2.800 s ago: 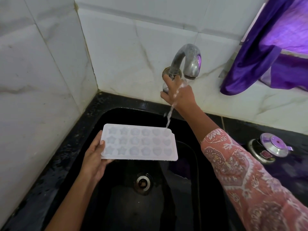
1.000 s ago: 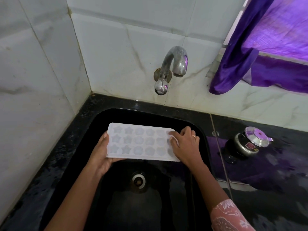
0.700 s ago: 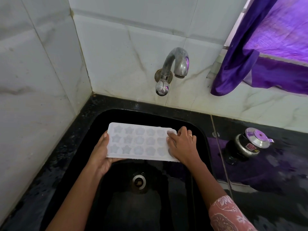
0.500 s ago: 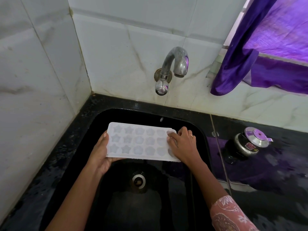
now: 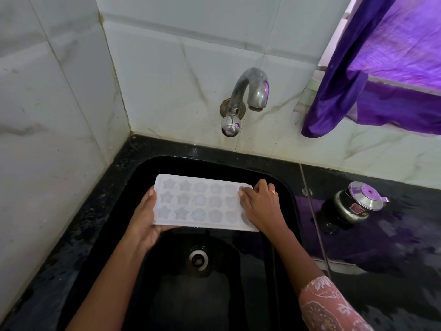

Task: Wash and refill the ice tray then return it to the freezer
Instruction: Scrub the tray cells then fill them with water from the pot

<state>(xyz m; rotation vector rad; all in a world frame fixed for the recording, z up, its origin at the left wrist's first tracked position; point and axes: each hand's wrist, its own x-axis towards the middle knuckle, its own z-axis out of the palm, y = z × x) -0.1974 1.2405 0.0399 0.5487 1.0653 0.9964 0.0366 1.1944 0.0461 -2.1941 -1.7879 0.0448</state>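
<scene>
A white ice tray with star and flower moulds is held level over the black sink, below the metal tap, which is not running. My left hand grips the tray's left end, thumb along the edge and fingers underneath. My right hand lies on top of the tray's right end, fingertips pressing into the moulds there.
The sink drain lies under the tray. A small steel pressure cooker stands on the black counter to the right. A purple curtain hangs at the upper right. White tiled walls close in the left and back.
Since 2.8 s ago my right hand left the tap, the water stopped, and that hand came down onto the tray's right end. Over the last second its fingers shifted slightly on the moulds.
</scene>
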